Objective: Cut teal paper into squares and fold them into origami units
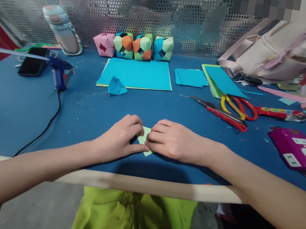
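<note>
A small piece of pale green paper (145, 133) lies on the blue table near its front edge, partly covered by my fingers. My left hand (122, 135) holds its left side, thumb and fingers closed at the paper. From the other side, my right hand (170, 139) presses on the paper with its fingers together. Beyond my hands stands a folded blue paper piece (116, 86), at the front edge of a stack of blue and green sheets (139, 74).
Folded paper cubes (143, 47) line the back. To the left are a glue gun (60, 71), a phone (33, 62) and a bottle (61, 31). On the right lie scissors (239, 107), a red cutter (225, 118), small blue sheets (191, 77) and a purple pouch (296, 148).
</note>
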Tool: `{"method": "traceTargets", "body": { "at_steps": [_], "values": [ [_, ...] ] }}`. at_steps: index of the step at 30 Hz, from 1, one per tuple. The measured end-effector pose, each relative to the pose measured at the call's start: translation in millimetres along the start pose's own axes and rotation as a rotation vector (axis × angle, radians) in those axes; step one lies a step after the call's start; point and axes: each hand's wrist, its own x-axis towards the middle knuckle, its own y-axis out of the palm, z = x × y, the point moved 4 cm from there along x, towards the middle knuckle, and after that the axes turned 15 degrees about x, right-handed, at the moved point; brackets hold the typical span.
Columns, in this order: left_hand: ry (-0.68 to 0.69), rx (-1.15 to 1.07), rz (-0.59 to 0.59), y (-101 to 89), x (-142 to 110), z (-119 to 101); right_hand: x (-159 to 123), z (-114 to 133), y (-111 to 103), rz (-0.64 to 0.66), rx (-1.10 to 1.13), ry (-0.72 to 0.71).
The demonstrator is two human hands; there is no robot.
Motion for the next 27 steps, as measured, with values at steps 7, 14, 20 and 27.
{"method": "traceTargets", "body": {
  "at_steps": [7, 14, 20, 27],
  "values": [
    [0.001, 0.030, -0.020, 2.3, 1, -2, -1, 0, 0, 0.002, 0.011, -0.023],
    [0.005, 0.051, -0.052, 6.5, 3, -2, 0, 1, -2, 0.011, 0.012, -0.009],
    [-0.006, 0.048, -0.045, 7.9, 3, -2, -2, -13, 4, -0.021, 0.016, 0.139],
    [0.000, 0.100, -0.021, 4.6, 1, -6, -15, -17, 6, -0.083, 0.056, 0.323]
  ]
}}
